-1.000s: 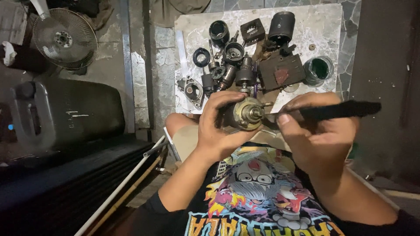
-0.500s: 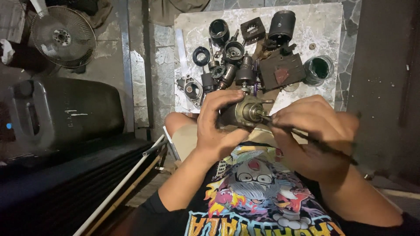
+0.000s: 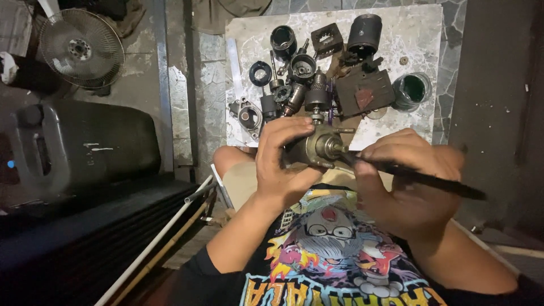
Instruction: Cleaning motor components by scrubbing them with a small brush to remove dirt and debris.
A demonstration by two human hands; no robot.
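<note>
A brass-coloured motor part point(image 3: 318, 148) is gripped in the left hand point(image 3: 282, 160) above the lap, its shaft end turned rightward. A dark tool point(image 3: 419, 178), clasped in the right hand point(image 3: 405, 181), is laid along that axis, tip touching the shaft.

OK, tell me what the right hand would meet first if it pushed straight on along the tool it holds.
The right hand points its dark slender tool leftward; first in line is the brass-coloured motor part in the left hand, which the tip seems already to touch.

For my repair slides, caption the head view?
Left hand grips a brass-coloured motor part; right hand works it with a black tool.
</note>
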